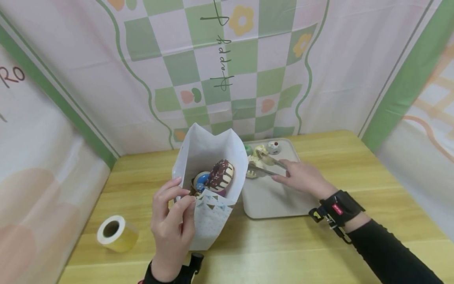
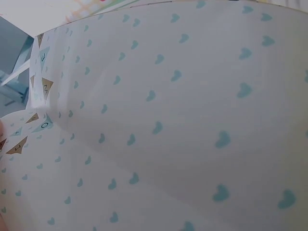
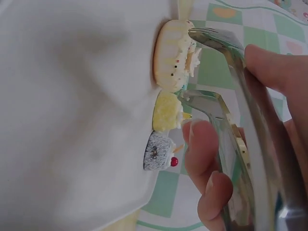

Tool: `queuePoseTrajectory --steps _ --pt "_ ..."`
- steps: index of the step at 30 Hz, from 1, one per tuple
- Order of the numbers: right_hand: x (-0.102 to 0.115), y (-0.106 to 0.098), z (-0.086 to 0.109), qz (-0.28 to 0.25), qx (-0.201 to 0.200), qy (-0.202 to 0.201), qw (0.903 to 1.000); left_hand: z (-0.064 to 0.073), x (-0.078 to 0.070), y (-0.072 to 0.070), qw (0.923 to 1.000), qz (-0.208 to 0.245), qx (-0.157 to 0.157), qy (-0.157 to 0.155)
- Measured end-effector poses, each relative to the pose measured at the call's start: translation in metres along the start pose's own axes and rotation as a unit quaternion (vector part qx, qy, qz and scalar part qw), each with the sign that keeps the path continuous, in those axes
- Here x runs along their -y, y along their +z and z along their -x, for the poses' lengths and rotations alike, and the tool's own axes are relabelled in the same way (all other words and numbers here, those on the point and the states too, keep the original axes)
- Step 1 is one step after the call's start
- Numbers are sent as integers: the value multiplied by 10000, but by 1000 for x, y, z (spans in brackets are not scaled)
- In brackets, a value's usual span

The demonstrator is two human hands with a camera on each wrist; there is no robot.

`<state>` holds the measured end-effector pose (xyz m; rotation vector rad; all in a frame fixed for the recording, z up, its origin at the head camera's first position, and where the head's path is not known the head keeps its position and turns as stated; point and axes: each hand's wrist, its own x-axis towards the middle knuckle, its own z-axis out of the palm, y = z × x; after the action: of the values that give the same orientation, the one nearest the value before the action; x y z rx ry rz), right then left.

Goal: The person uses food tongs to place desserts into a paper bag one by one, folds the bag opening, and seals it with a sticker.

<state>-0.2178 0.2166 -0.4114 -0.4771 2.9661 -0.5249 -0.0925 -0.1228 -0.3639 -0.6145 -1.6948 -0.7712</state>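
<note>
My left hand (image 1: pixel 173 221) pinches the near rim of a white paper bag (image 1: pixel 213 225), which stands with its mouth wide. Inside the bag lie a chocolate-glazed donut (image 1: pixel 220 175) and a blue-topped sweet (image 1: pixel 201 180). Metal tongs (image 1: pixel 274 161) are gripped in my right hand (image 1: pixel 305 177) over the tray (image 1: pixel 273 205). In the right wrist view the parted tips of the tongs (image 3: pixel 255 110) are right at a cream-coloured donut (image 3: pixel 168 55). A yellow cake (image 3: pixel 166 110) and a speckled cake with a red cherry (image 3: pixel 158 151) sit beside it. Blue hearts cover the bag (image 2: pixel 144 125) in the left wrist view.
A roll of labels (image 1: pixel 118 234) stands on the wooden table (image 1: pixel 142 169) at the left. Something green (image 1: pixel 248 150) shows on the tray behind the bag's edge. A checkered cloth backdrop (image 1: pixel 220 59) hangs behind the table.
</note>
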Motion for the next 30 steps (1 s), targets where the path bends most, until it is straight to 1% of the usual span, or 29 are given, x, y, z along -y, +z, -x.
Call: queuePoseTrajectory --steps 11,20,23,30 --pt "-9 8 -2 -17 43 60 10000 0 1 2 9999 83 -105 105" --pt "-13 10 -4 -179 403 246 9987 0 2 3 9998 72 -120 123" --pt "-15 11 -6 -243 446 220 9985 0 2 3 9997 83 -149 146" --pt "-22 14 -10 -397 426 14 9983 0 2 4 9997 107 -166 151"
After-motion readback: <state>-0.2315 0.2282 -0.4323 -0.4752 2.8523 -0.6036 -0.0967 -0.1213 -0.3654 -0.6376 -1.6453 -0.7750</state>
